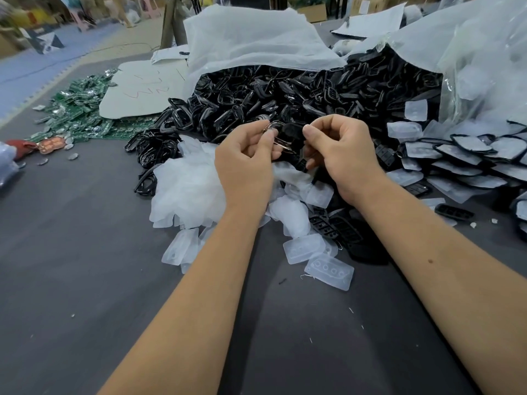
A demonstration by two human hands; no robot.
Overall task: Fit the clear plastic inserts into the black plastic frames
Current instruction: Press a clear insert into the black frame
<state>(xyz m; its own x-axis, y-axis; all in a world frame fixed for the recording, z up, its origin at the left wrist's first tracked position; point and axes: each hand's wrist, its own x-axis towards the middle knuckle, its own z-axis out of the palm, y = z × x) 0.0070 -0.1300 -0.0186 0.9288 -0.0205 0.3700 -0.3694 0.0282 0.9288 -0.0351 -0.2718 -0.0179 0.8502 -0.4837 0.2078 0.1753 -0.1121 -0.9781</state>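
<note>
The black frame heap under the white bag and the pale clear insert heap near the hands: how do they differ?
The black frame heap is dark, glossy and made of open rings; the clear insert heap is milky, translucent and made of flat pads. The black frame heap is bigger and lies farther off, spilling from the white bag; the clear insert heap lies loose. Both rest on the grey table.

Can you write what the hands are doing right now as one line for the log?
step: fitting | left hand: pinches black frame | right hand: pinches same frame | clear insert: not discernible
</note>
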